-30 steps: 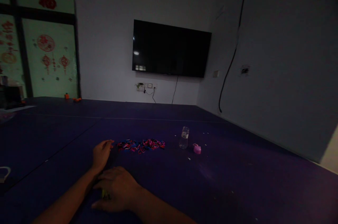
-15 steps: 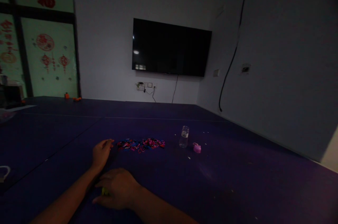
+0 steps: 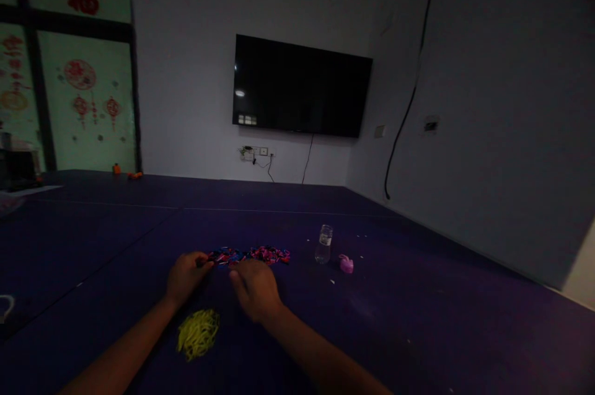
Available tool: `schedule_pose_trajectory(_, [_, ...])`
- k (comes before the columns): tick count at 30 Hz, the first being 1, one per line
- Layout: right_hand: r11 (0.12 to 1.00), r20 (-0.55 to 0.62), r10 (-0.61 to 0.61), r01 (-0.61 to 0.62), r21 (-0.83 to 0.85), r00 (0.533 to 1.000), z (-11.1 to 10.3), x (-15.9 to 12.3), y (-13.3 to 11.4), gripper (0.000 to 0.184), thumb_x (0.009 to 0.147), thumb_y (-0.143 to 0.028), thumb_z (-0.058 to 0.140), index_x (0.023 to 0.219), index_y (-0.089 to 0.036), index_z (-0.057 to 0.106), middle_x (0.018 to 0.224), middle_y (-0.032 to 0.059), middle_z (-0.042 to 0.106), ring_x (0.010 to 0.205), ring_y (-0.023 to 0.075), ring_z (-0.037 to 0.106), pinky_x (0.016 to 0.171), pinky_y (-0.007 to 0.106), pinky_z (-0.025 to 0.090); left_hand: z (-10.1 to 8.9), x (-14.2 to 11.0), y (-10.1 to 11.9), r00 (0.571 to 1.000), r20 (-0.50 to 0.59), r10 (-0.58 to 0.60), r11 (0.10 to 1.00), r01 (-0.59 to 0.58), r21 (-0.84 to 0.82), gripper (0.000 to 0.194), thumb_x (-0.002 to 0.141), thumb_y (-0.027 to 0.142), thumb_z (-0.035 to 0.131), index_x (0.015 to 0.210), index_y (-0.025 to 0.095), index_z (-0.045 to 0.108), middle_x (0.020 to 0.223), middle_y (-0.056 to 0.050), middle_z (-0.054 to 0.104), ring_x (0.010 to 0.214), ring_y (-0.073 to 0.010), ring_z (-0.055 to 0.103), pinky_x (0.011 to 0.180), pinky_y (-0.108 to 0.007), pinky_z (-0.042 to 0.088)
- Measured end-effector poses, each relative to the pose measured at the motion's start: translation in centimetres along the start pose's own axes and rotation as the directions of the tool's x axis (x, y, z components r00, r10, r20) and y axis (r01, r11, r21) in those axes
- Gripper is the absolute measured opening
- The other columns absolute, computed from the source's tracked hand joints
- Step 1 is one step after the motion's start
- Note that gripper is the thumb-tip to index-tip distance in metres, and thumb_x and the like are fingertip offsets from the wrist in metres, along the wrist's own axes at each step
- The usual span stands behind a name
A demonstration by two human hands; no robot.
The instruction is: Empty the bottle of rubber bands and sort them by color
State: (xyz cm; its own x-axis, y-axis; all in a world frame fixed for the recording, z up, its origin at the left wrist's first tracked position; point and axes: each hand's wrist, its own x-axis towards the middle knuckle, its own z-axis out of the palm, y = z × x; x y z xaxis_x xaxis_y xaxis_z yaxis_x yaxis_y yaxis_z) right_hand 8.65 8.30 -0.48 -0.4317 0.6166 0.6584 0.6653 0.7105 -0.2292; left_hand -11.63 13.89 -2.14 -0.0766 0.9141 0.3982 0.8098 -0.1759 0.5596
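A loose pile of small pink, red and blue bands [image 3: 269, 254] lies on the dark purple surface ahead of me. At its left end is my left hand [image 3: 186, 278], thumb and forefinger bent close together; whatever they hold, if anything, is too small to make out. My right hand [image 3: 257, 289] reaches over the near middle edge of the pile, thumb apart from the fingers, whose tips are partly hidden. Nearer to me, between my forearms, a heap of thin yellow bands [image 3: 198, 334] rests untouched by either hand.
Right of the pile stand a clear bottle [image 3: 324, 245] and a small pink object [image 3: 346, 264], with white scraps scattered around. Orange items [image 3: 134, 175] sit at the far left edge. A television [image 3: 302, 86] hangs on the wall, and a black cable [image 3: 409, 110] runs down the right wall.
My right hand has left the yellow bands, moving forward and right to the coloured pile, uncovering the yellow heap. My left hand has shifted slightly right, against the pile's left end.
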Motion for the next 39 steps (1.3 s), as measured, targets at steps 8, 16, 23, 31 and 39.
schedule_pose_trajectory(8, [0.849, -0.081, 0.465, -0.470, -0.241, 0.882, -3.9, -2.5, 11.1, 0.030, 0.088, -0.014, 0.040, 0.100, -0.018, 0.066, 0.100, 0.0075, 0.067, 0.097, 0.0197, 0.058, 0.087, 0.027, 0.040, 0.3, -0.4, 1.0, 1.000, -0.010, 0.016, 0.987, -0.015, 0.160, 0.019, 0.075, 0.024, 0.054, 0.085, 0.021, 0.070, 0.085, -0.006, 0.071, 0.083, -0.0208, 0.064, 0.069, -0.025, 0.042])
schedule_pose_trajectory(16, [0.875, 0.103, 0.439, -0.398, -0.276, 0.893, -3.1, -2.4, 11.0, 0.030, 0.081, -0.011, 0.046, 0.098, -0.021, 0.069, 0.105, 0.0057, 0.067, 0.102, 0.0193, 0.056, 0.090, 0.027, 0.038, 0.7, -0.3, 0.6, 1.000, -0.016, 0.025, 0.981, -0.021, 0.191, 0.024, 0.076, 0.018, 0.049, 0.089, 0.022, 0.069, 0.092, -0.006, 0.071, 0.088, -0.0203, 0.063, 0.076, -0.026, 0.043])
schedule_pose_trajectory(23, [0.871, 0.166, 0.437, -0.370, -0.322, 0.884, -3.2, -2.3, 10.8, 0.032, 0.081, -0.012, 0.044, 0.102, -0.019, 0.068, 0.105, 0.0078, 0.067, 0.105, 0.0199, 0.056, 0.092, 0.027, 0.037, 0.9, 0.0, 0.3, 0.998, 0.015, 0.069, 0.978, -0.070, 0.197, 0.030, 0.079, 0.016, 0.043, 0.095, 0.019, 0.068, 0.098, -0.009, 0.070, 0.092, -0.0217, 0.063, 0.081, -0.029, 0.044])
schedule_pose_trajectory(31, [0.870, 0.194, 0.441, -0.363, -0.335, 0.877, -3.2, -2.3, 10.7, 0.034, 0.082, -0.012, 0.042, 0.106, -0.017, 0.066, 0.106, 0.0093, 0.066, 0.106, 0.0202, 0.056, 0.091, 0.027, 0.037, 0.8, -0.1, 0.5, 0.998, 0.003, 0.069, 0.982, -0.068, 0.178, 0.030, 0.079, 0.016, 0.042, 0.094, 0.020, 0.068, 0.099, -0.008, 0.070, 0.094, -0.0211, 0.063, 0.085, -0.029, 0.044])
schedule_pose_trajectory(39, [0.864, 0.216, 0.449, -0.360, -0.352, 0.867, -3.2, -2.2, 10.8, 0.033, 0.081, -0.011, 0.043, 0.103, -0.017, 0.067, 0.103, 0.0091, 0.067, 0.104, 0.0200, 0.058, 0.090, 0.027, 0.038, 0.7, -0.2, 0.7, 1.000, 0.007, 0.022, 0.988, -0.023, 0.151, 0.026, 0.075, 0.016, 0.048, 0.090, 0.021, 0.069, 0.095, -0.006, 0.072, 0.090, -0.0208, 0.064, 0.082, -0.028, 0.044])
